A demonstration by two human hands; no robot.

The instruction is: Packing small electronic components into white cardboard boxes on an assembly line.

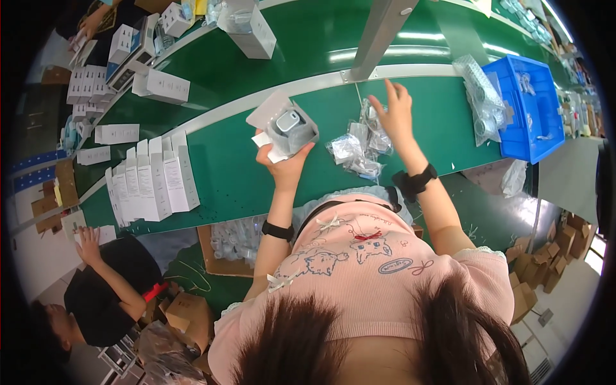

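My left hand [290, 168] grips an open white box [269, 109] from below, its flaps standing up. Inside the box lies a small white-and-grey device [288, 121], partly covered by clear wrapping. To the right, my right hand [396, 114] is raised with its fingers spread and nothing visible in it. Just beside and below that hand, a pile of small clear plastic bags [350, 149] with parts in them lies on the green table [234, 186].
Upright white boxes [154, 183] stand in a row at left. A blue bin [545, 138] and clear plastic packaging [480, 96] are at right. A metal post [377, 38] rises beyond my hands. A co-worker's hand [88, 244] rests at the lower left.
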